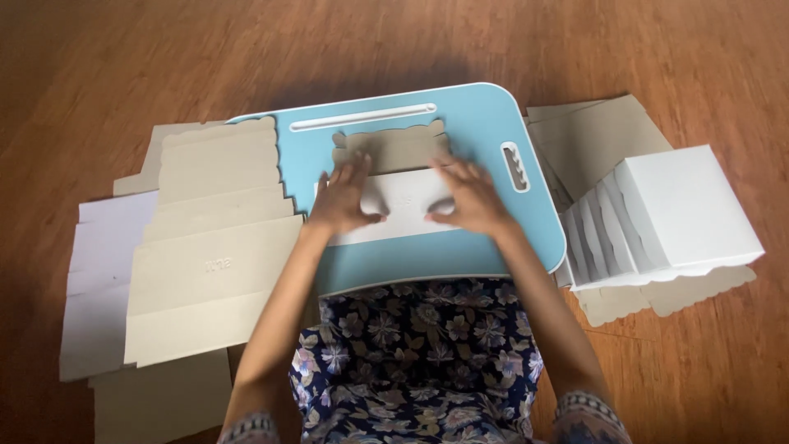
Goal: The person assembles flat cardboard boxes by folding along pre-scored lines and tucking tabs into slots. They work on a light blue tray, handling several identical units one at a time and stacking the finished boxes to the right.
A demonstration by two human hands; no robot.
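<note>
On the wooden floor [123,74] at the left, a stack of flat grey-brown cardboard sheets with scalloped edges [214,247] is laid out. On the light blue lap desk [485,123] in the middle, a flat white and grey cardboard box blank [403,185] is pressed down by both hands. The left hand [343,201] is spread flat, its fingers wide; the right hand [468,197] likewise. At the right, a row of folded white cardboard boxes [666,218] is seen on the floor.
</note>
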